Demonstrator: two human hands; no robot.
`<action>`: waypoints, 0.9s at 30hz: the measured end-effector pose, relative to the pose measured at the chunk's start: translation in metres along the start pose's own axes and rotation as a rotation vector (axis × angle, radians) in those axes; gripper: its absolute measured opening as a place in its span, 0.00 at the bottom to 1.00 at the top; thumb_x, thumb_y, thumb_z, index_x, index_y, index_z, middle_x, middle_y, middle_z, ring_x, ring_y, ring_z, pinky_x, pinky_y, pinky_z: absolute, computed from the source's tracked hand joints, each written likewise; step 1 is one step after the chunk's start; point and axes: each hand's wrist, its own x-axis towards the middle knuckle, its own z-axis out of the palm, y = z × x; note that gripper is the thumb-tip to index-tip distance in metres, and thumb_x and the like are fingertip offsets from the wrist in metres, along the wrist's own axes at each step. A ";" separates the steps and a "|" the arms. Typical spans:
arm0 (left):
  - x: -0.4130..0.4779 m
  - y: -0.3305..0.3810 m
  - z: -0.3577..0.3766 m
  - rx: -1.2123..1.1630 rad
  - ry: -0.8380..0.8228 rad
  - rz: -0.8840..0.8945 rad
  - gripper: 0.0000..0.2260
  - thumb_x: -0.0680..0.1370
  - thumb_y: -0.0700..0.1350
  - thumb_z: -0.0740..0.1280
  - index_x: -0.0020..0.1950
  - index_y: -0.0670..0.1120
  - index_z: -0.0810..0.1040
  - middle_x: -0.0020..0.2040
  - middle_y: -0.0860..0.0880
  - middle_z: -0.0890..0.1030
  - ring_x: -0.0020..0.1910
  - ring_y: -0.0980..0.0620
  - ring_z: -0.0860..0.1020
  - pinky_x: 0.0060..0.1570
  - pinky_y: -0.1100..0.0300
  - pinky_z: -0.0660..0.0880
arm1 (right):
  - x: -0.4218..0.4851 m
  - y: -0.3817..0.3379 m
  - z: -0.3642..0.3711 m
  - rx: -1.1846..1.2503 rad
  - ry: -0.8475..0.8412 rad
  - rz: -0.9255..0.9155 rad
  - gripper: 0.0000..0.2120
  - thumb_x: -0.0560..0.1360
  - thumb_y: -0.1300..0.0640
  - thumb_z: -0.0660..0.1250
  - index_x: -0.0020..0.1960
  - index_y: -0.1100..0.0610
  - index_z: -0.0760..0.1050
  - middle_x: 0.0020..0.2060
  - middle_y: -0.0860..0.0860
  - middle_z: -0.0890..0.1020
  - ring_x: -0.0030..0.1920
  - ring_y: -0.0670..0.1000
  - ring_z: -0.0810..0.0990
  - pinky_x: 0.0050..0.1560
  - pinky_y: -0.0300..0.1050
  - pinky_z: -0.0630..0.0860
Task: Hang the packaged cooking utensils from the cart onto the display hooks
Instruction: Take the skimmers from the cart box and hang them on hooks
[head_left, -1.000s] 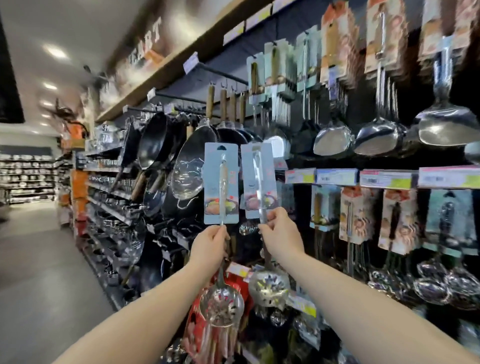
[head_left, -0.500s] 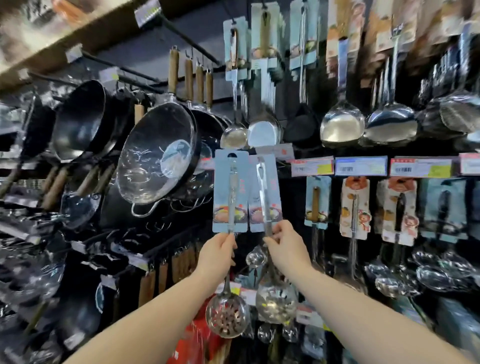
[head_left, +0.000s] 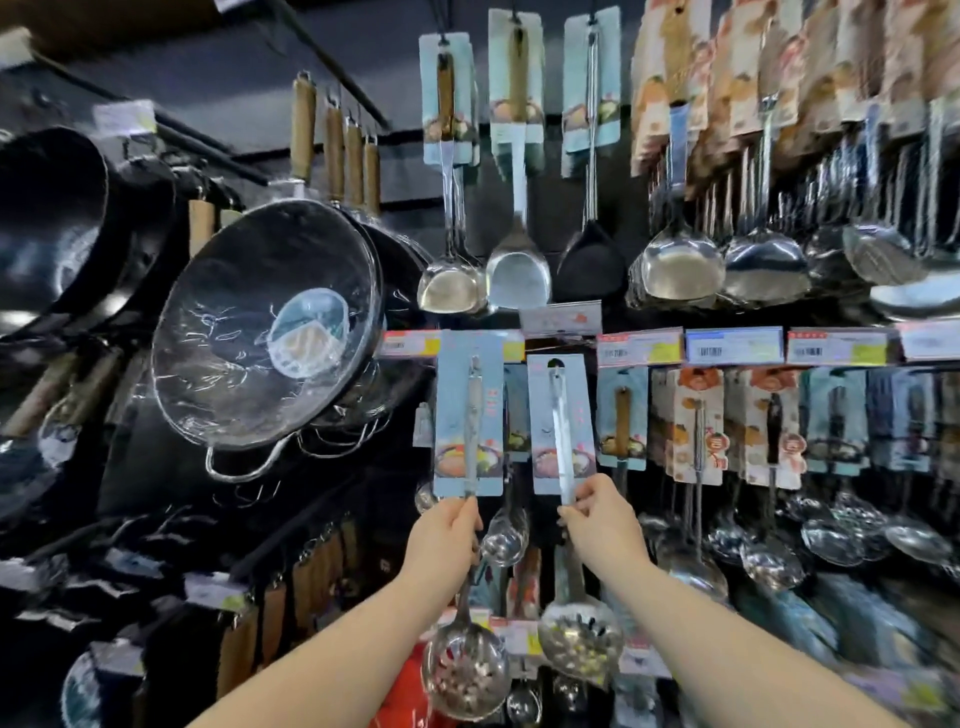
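the left hand (head_left: 445, 535) grips one skimmer (head_left: 465, 670) by its handle, the right hand (head_left: 602, 525) pinches another skimmer (head_left: 581, 642); both are raised upright before the hooks, pale blue cards on top, holed steel bowls below.

Head cam, close up, angled up at hook wall (head_left: 395, 171).

Left hand (head_left: 445, 535), right hand (head_left: 602, 525) each grip carded skimmer, raised before display hooks.
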 end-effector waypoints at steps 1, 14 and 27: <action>0.003 -0.002 -0.001 0.001 0.000 -0.001 0.16 0.79 0.49 0.57 0.34 0.46 0.72 0.27 0.50 0.72 0.29 0.51 0.72 0.28 0.59 0.66 | 0.004 0.000 0.002 0.000 0.002 0.006 0.06 0.77 0.56 0.63 0.48 0.54 0.66 0.39 0.49 0.77 0.39 0.51 0.77 0.42 0.50 0.76; 0.029 -0.004 0.002 -0.014 -0.014 0.037 0.15 0.79 0.49 0.56 0.36 0.47 0.73 0.31 0.49 0.73 0.33 0.49 0.73 0.35 0.55 0.69 | 0.042 -0.005 0.016 0.013 0.069 0.005 0.05 0.76 0.57 0.64 0.49 0.56 0.68 0.33 0.48 0.73 0.36 0.49 0.75 0.43 0.50 0.75; 0.028 -0.005 0.010 -0.041 -0.060 0.040 0.14 0.80 0.48 0.56 0.36 0.45 0.72 0.32 0.47 0.71 0.34 0.49 0.71 0.32 0.58 0.67 | 0.070 0.012 0.019 -0.038 0.076 0.058 0.06 0.77 0.58 0.63 0.49 0.56 0.66 0.37 0.51 0.75 0.36 0.52 0.74 0.34 0.45 0.69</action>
